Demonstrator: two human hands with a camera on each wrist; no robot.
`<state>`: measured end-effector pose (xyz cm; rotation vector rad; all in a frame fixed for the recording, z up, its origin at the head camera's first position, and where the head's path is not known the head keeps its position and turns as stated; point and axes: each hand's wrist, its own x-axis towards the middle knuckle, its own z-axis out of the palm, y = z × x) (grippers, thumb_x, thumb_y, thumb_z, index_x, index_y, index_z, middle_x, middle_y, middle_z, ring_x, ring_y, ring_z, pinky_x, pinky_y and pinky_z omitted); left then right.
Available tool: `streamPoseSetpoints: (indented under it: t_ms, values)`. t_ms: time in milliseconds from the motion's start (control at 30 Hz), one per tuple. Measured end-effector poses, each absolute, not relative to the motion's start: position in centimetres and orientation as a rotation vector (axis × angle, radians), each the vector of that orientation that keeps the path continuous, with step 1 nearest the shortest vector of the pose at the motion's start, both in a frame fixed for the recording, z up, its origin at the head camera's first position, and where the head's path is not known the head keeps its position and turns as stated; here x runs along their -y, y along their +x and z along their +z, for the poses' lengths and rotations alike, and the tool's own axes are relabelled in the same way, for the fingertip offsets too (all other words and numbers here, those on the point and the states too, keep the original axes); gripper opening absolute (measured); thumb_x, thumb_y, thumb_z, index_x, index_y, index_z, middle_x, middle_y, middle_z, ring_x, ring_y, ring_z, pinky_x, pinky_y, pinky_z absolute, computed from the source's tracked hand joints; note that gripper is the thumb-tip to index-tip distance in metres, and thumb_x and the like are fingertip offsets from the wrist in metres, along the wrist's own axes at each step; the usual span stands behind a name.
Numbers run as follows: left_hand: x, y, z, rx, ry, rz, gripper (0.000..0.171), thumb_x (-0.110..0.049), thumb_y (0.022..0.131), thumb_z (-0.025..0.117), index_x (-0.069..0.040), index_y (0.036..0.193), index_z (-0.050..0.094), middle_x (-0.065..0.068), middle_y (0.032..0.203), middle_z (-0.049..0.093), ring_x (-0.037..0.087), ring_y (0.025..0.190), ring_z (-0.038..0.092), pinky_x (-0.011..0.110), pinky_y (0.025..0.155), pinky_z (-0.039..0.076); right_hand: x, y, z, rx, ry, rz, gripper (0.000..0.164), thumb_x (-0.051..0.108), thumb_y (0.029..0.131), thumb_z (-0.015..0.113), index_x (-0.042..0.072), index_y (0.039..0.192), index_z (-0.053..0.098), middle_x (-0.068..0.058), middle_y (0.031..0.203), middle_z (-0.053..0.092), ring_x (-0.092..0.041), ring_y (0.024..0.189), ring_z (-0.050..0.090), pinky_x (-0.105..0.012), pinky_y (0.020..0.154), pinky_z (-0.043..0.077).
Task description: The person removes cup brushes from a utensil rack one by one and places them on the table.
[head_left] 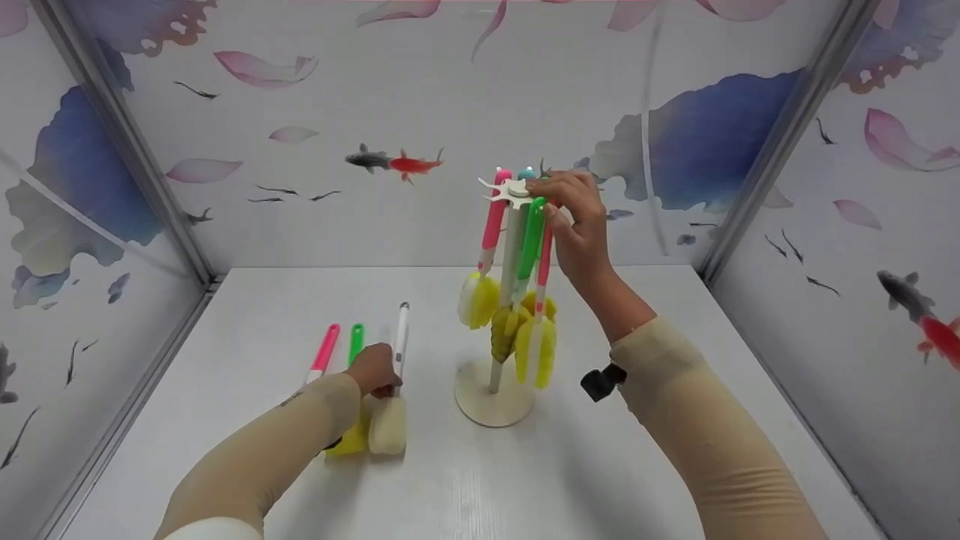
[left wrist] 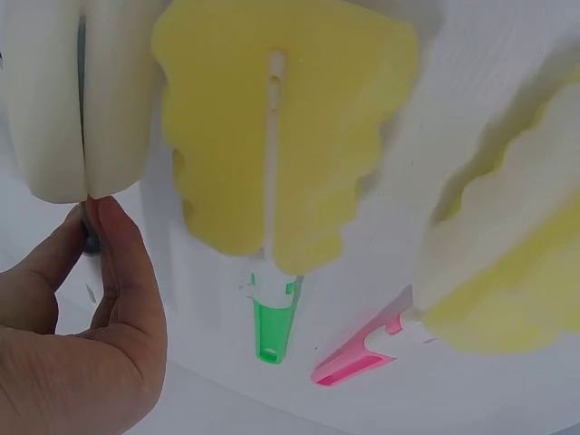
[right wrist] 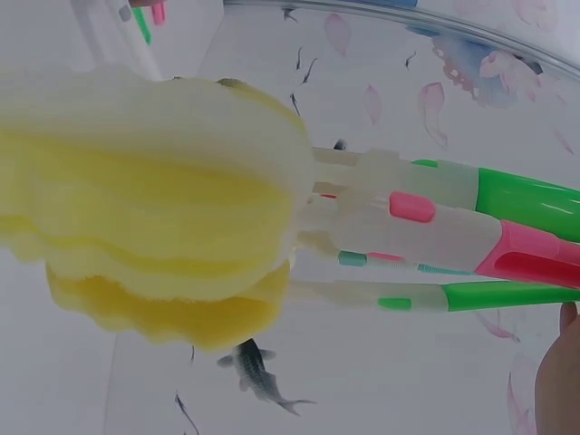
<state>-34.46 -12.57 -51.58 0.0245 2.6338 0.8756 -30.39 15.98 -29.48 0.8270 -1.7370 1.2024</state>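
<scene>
My left hand (head_left: 375, 371) pinches a sponge brush (head_left: 402, 330) with a white handle, lying on the table. In the left wrist view, thumb and fingertips meet on its stem right below the cream sponge head (left wrist: 118, 109). My right hand (head_left: 581, 221) grips the top of a cream brush stand (head_left: 517, 192), fingers over the hooked disc and thumb beneath. Several sponge brushes hang there by pink, green and teal handles, among them a green-handled brush (head_left: 531, 236). Their yellow sponge heads (right wrist: 163, 199) point down around the pole. The right wrist view shows only part of my right hand (right wrist: 557, 381).
Left of the cream sponge lie a green-handled brush (left wrist: 272, 308) and a pink-handled brush (left wrist: 362, 349), both with yellow sponges. The stand's round base (head_left: 476, 409) rests on the white table (head_left: 615, 465). Patterned panels (head_left: 480, 112) enclose the table at the back and sides.
</scene>
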Motion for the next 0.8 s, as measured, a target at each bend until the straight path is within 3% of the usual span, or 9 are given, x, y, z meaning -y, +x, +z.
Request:
streamPoseSetpoints:
  t_ms: [433, 800]
  values:
    - [12.5, -35.5, -52.8, -2.573, -0.009, 0.863, 0.018, -0.004, 0.085, 0.074, 0.003, 0.094, 0.06, 0.012, 0.075, 0.064, 0.021, 0.062, 0.066, 0.03, 0.061, 0.058, -16.0, -30.4, -29.5, 1.744, 0.825, 1.202, 0.031, 0.007, 0.085, 0.044, -0.01, 0.099, 0.067, -0.027, 0.104, 0.062, -0.025, 0.106, 0.047, -0.024, 0.079, 0.049]
    - [12.6, -35.6, -53.5, -2.574, 0.017, 0.838, 0.016, 0.002, 0.082, 0.075, 0.004, 0.087, 0.06, 0.012, 0.071, 0.064, 0.021, 0.06, 0.066, 0.03, 0.056, 0.058, -16.1, -30.4, -29.5, 1.734, 0.837, 1.192, 0.029, 0.004, 0.086, 0.045, -0.01, 0.099, 0.067, -0.027, 0.104, 0.062, -0.024, 0.105, 0.047, -0.022, 0.078, 0.05]
